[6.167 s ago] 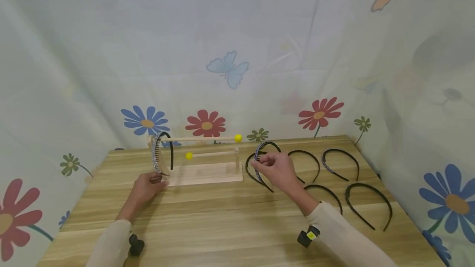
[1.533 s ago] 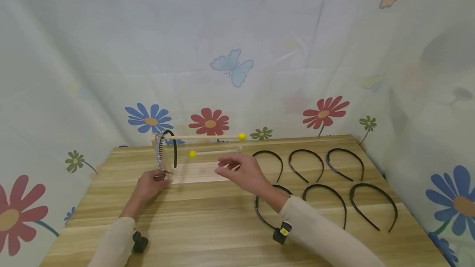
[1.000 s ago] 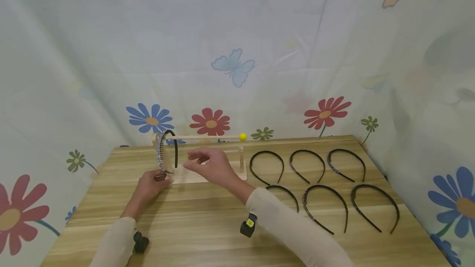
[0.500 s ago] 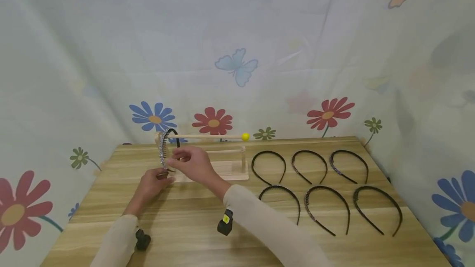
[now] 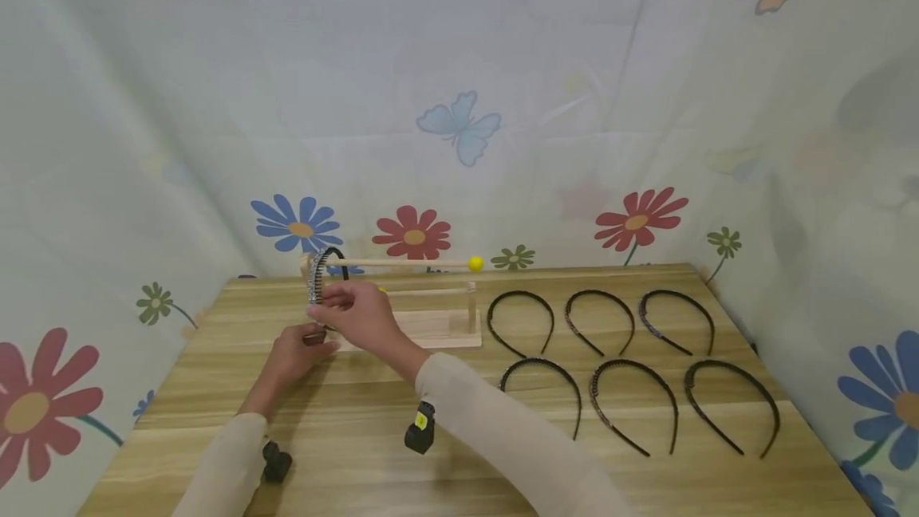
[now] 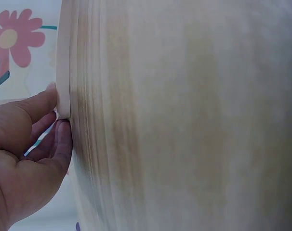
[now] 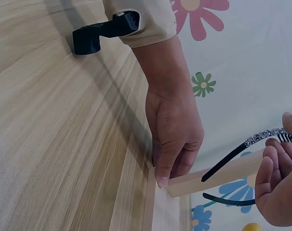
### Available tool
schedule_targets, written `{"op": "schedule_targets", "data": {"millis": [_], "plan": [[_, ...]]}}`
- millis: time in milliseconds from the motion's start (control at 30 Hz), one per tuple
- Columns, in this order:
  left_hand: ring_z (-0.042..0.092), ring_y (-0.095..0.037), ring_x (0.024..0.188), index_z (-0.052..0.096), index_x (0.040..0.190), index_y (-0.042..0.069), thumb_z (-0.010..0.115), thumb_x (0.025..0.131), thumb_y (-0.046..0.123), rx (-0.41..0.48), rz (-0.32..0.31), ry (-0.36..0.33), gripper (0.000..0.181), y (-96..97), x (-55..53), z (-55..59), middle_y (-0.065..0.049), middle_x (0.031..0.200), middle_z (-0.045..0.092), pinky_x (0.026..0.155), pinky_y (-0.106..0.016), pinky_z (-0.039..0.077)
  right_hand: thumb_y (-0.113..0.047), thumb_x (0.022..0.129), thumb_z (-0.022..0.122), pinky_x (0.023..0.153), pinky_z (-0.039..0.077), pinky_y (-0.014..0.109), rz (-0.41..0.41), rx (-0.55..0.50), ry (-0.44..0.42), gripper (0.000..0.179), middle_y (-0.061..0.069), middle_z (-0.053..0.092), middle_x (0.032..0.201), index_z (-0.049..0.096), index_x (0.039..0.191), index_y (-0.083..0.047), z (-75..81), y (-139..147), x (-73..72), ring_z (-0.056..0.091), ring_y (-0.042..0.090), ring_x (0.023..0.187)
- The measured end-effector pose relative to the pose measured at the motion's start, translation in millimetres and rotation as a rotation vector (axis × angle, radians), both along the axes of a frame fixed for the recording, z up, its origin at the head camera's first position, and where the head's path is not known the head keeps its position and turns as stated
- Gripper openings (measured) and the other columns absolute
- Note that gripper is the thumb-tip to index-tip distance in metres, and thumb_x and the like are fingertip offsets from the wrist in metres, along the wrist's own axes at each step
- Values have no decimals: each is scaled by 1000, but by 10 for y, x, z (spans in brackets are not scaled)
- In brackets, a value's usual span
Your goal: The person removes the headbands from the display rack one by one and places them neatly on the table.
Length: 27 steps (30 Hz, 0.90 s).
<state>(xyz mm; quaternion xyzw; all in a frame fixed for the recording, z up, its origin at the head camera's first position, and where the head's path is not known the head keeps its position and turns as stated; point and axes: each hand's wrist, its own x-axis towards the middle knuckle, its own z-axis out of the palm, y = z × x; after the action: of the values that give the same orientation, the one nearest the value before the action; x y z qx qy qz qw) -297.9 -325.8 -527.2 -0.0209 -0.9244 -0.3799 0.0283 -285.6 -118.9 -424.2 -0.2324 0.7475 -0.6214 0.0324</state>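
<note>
A black headband (image 5: 316, 274) with a glittery band and comb teeth hangs over the upper rod of a wooden stand (image 5: 438, 331), at its left end. My right hand (image 5: 362, 317) pinches the headband's near side between thumb and fingers; in the right wrist view the glittery headband (image 7: 266, 135) passes between them, its two ends free. My left hand (image 5: 290, 357) grips the left front corner of the stand's base, thumb on top, as the left wrist view shows with the base edge (image 6: 63, 57) in the fingers (image 6: 64, 144).
Several black headbands lie in two rows on the wood-grain table (image 5: 359, 453) to the right, one of them near the stand (image 5: 520, 321). The upper rod ends in a yellow ball (image 5: 475, 263). A flowered cloth (image 5: 459, 46) hangs behind the table.
The headband my right hand held 6.2 seconds ago lies among those on the table. That hand has since moved left and taken hold of the hanging headband. My left hand stays on the base.
</note>
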Motion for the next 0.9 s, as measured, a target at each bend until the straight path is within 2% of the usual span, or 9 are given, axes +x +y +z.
{"op": "schedule_targets", "data": {"millis": [400, 700, 900], "plan": [[65, -44, 118, 69, 120, -5, 71, 98, 19, 32, -12, -16, 33, 6, 2, 21, -29, 130, 64, 98, -54, 55, -29, 90, 81, 69, 57, 18, -60, -13, -32, 19, -10, 75, 89, 79, 104, -15, 30, -58, -15, 67, -3, 80], [65, -45, 118, 63, 130, -9, 71, 98, 19, 14, 0, -31, 44, 6, -6, 7, -31, 131, 63, 98, -54, 55, -29, 92, 78, 71, 56, 18, -48, 17, -28, 19, -11, 75, 90, 77, 105, -15, 33, -27, -28, 67, -3, 82], [65, -44, 119, 61, 132, -10, 72, 97, 21, 14, 9, -45, 48, 12, -11, 2, -30, 131, 64, 98, -54, 56, -27, 96, 74, 71, 54, 18, -48, 49, 20, 17, -9, 75, 92, 76, 106, -13, 58, 21, -62, 66, -3, 82]]}}
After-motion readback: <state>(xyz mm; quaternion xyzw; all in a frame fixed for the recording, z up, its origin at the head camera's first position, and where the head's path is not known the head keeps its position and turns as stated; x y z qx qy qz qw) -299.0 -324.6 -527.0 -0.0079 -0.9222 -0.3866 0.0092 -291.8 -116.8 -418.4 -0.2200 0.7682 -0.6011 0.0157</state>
